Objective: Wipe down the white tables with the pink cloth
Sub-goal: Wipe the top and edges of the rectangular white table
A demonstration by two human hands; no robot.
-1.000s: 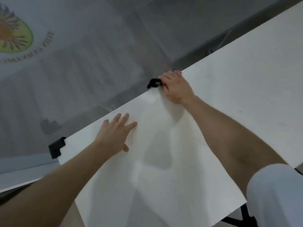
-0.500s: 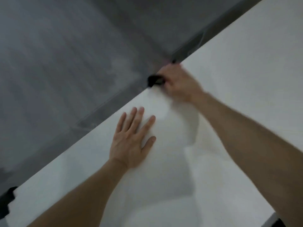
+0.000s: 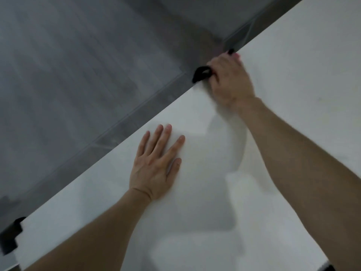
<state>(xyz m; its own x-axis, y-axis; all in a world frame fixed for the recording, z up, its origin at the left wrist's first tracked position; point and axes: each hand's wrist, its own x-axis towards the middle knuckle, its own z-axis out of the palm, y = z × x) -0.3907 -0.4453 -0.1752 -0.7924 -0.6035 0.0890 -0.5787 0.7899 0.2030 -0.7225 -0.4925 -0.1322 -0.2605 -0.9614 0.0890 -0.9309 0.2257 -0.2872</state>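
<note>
The white table (image 3: pixel 297 79) runs diagonally across the head view. My left hand (image 3: pixel 156 165) lies flat on it, fingers straight and slightly spread, pointing toward the far edge. My right hand (image 3: pixel 228 81) is at the far edge, its fingers curled down beside a black corner piece (image 3: pixel 202 74). Only thin slivers of the pink cloth (image 3: pixel 236 55) show past its fingertips; the rest is hidden under the hand, which is motion-blurred.
Beyond the table's far edge lies grey floor (image 3: pixel 78 75) with a darker strip along the edge. Another black corner piece (image 3: pixel 10 237) sits at the table's lower-left corner. Shadows of my arms fall on the tabletop.
My left hand has slid forward on the tabletop and now lies flat further in. My right hand stays at the far edge by the black corner piece, shifting slightly.
</note>
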